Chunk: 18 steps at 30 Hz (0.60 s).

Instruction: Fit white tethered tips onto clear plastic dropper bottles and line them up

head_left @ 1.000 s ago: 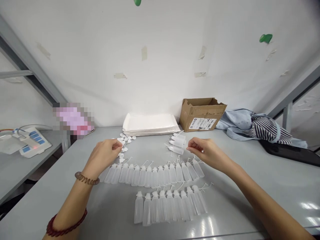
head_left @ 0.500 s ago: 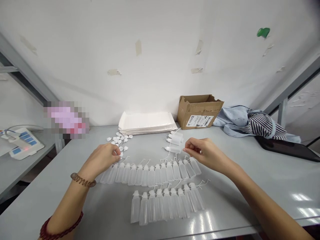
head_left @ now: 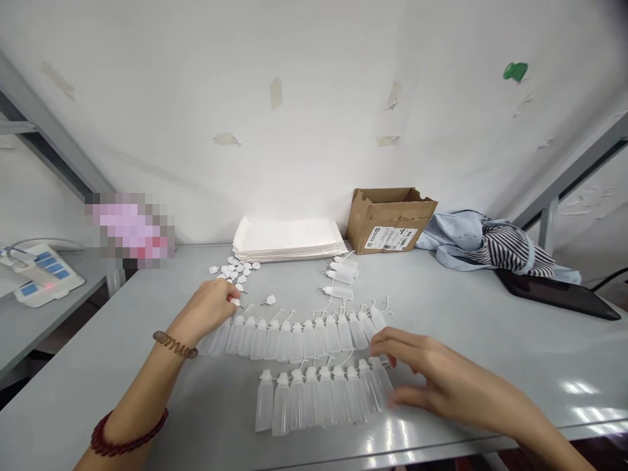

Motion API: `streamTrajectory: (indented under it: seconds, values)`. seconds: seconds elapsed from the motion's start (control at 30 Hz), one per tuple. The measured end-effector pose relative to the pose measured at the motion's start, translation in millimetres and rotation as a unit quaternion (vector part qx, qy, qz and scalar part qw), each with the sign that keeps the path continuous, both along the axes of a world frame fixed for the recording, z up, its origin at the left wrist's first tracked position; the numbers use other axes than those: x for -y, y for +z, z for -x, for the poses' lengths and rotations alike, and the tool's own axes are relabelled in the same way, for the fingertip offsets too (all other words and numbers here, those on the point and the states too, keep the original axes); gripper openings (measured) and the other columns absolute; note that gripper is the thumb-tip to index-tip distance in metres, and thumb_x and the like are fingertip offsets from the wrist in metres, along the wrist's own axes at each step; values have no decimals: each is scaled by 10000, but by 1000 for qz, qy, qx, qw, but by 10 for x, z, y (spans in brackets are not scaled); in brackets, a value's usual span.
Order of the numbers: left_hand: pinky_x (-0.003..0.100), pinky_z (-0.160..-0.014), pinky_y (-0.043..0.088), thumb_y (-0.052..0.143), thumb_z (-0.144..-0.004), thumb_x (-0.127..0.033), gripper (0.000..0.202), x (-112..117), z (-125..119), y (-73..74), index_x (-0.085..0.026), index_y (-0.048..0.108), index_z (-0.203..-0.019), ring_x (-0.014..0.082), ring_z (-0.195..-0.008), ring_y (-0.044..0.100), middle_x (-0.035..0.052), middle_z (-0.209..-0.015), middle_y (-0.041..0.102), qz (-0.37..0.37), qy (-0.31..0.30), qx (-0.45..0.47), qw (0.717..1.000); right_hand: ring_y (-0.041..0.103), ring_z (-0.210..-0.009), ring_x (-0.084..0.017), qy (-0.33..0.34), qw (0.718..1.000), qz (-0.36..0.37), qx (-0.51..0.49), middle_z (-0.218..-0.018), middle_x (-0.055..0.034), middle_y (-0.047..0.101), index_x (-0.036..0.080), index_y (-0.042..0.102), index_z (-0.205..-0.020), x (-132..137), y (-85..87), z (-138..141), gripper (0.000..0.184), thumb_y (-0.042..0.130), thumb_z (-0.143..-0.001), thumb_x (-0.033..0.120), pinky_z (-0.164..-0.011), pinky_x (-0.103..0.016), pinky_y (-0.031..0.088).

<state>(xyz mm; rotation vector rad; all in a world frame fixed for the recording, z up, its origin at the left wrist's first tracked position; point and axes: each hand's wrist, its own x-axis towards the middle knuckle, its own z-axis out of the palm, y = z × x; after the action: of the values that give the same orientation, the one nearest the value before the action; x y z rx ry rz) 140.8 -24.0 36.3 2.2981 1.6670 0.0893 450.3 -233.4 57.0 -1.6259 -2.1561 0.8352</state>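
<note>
My left hand [head_left: 213,306] is closed in a pinch on a small white needle cap [head_left: 235,303], just behind the left end of the back row. That row of translucent squeeze bottles [head_left: 284,343] lies across the table, with thin cap straps sticking out. Closer to me lies a shorter row of the same bottles [head_left: 311,399]. My right hand [head_left: 426,376], slightly blurred, has its thumb and fingers apart around the right end of the front row. Whether it touches the last bottle [head_left: 380,383] I cannot tell.
A loose needle cap [head_left: 269,300] lies alone; a pile of needle caps [head_left: 240,268] sits behind my left hand. Several needle-tipped bottles [head_left: 338,292] lie farther back. Behind stand a white stack [head_left: 289,239], a cardboard box [head_left: 387,222], cloth [head_left: 490,242] and a black tablet-like object [head_left: 557,294].
My right hand has come down from beside the needle-tipped bottles to the front row's right end, its fingers opening. A loose needle cap now lies right of my left hand, which has barely moved.
</note>
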Motion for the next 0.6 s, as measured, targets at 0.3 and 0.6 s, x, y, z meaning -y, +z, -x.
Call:
streamTrajectory:
  seconds: [0.3, 0.6]
  values:
    - [261, -642, 447, 500, -607, -131, 312, -32, -12, -35, -128, 709, -839, 238, -813, 643, 77, -806, 710, -2, 5, -10, 1000, 521, -1159, -241, -12, 999, 10, 40, -1315, -76, 507, 225, 482, -1302, 176, -145, 87, 582, 683, -761, 158, -966, -363, 469]
    - [285, -615, 435, 510, -572, -159, 224, 11, -29, 38, -148, 690, -705, 264, -771, 641, 74, -731, 708, -12, 31, 36, 999, 523, -1149, -256, 21, 994, -92, 53, -1217, -72, 592, 232, 478, -1296, 223, -113, 80, 549, 677, -785, 198, -922, -391, 527]
